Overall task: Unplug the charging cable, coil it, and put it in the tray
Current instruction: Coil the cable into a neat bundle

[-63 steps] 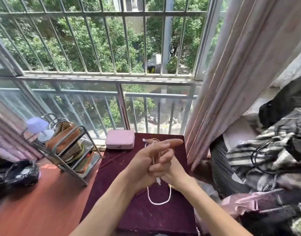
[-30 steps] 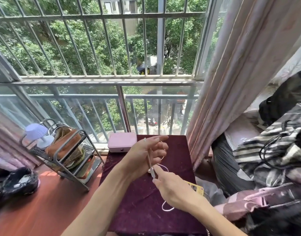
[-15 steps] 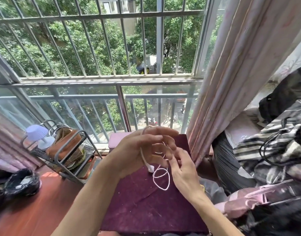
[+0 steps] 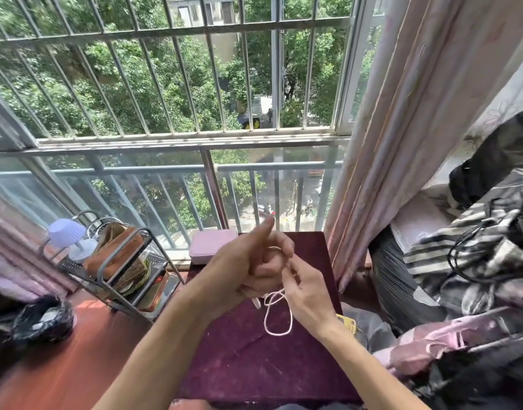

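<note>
A thin white charging cable (image 4: pixel 279 318) is wound around the fingers of my left hand (image 4: pixel 248 267), which is held above the maroon-covered table (image 4: pixel 254 365). A loop of the cable hangs down below both hands, and a white plug end (image 4: pixel 256 303) pokes out under my left palm. My right hand (image 4: pixel 306 291) pinches the cable just right of the left fingers. A pink box-like tray (image 4: pixel 211 247) sits at the table's far edge, partly hidden behind my left hand.
A metal wire rack (image 4: pixel 118 270) with a brown bag and a small lilac lamp (image 4: pixel 68 236) stands to the left. Pink curtains (image 4: pixel 402 143) and a heap of clothes (image 4: pixel 476 261) lie to the right. A barred window (image 4: pixel 165 113) is ahead.
My hands have wound more cable around the left fingers, so the hanging loop is shorter. My left index finger now points up and the hands sit closer together.
</note>
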